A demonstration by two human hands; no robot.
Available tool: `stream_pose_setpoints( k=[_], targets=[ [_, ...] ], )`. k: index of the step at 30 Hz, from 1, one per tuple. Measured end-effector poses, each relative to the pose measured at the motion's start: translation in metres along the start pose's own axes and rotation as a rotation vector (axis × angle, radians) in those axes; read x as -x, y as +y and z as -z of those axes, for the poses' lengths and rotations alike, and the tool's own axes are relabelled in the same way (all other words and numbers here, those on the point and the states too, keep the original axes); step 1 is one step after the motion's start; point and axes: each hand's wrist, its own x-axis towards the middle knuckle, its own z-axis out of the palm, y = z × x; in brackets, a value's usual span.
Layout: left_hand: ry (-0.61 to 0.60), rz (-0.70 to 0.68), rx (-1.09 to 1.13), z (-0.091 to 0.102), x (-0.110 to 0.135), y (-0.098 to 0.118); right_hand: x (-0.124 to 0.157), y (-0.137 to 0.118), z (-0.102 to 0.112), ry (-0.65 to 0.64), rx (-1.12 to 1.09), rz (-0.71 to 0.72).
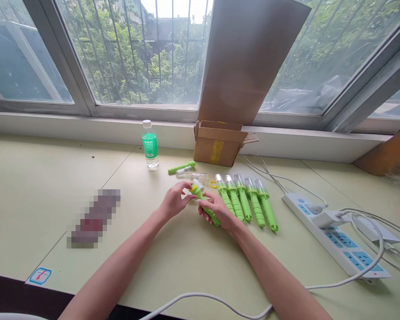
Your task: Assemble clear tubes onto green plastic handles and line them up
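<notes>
My right hand [216,208] is wrapped around the ribbed handle of a green light stick [213,218], which lies tilted above the table. The fingers of my left hand [176,199] close on its upper end, where a yellow band shows; exactly what they pinch is partly hidden. Just beyond that end is a clear cap [198,184]. Two more clear caps, one [184,172] and another [199,176], lie farther back beside a bare green handle [182,167]. A loose yellow ring [214,184] sits on the table near several capped green light sticks [242,198] in a row.
At the back stand a water bottle [150,146] and an open cardboard box [218,144]. A white power strip [333,240] with plugs and cables occupies the right side. One white cable [200,294] crosses the front edge. A blurred-out object [93,220] lies at left.
</notes>
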Motion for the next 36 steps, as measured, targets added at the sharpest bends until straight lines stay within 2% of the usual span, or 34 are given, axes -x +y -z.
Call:
stream_pose_setpoints(
  k=[3, 9, 15, 21, 26, 31, 33, 36],
  targets=[
    [-0.013, -0.001, 0.013, 0.003, -0.001, 0.002, 0.001, 0.0, -0.001, 0.009, -0.001, 0.002],
    [-0.112, -0.045, 0.026, 0.012, 0.0, 0.012, -0.002, -0.001, 0.001, -0.01, -0.098, 0.017],
    [-0.065, -0.021, 0.023, 0.006, 0.0, 0.007, -0.003, 0.001, 0.004, -0.049, -0.147, 0.008],
    [-0.044, -0.023, 0.025, 0.008, -0.002, 0.001, 0.0, -0.003, 0.003, -0.071, -0.089, 0.021],
    [-0.02, -0.035, 0.012, 0.012, -0.002, 0.0, -0.001, -0.002, -0.008, 0.041, 0.059, 0.063],
    [0.002, -0.037, 0.013, 0.013, -0.002, -0.001, -0.005, 0.005, -0.014, 0.26, 0.143, 0.104],
    [0.012, -0.043, 0.0, 0.012, -0.002, -0.003, -0.005, 0.006, -0.013, 0.28, 0.161, 0.14],
    [0.025, -0.039, -0.032, 0.011, -0.002, -0.006, -0.005, 0.006, -0.011, 0.246, 0.176, 0.148]
  ],
)
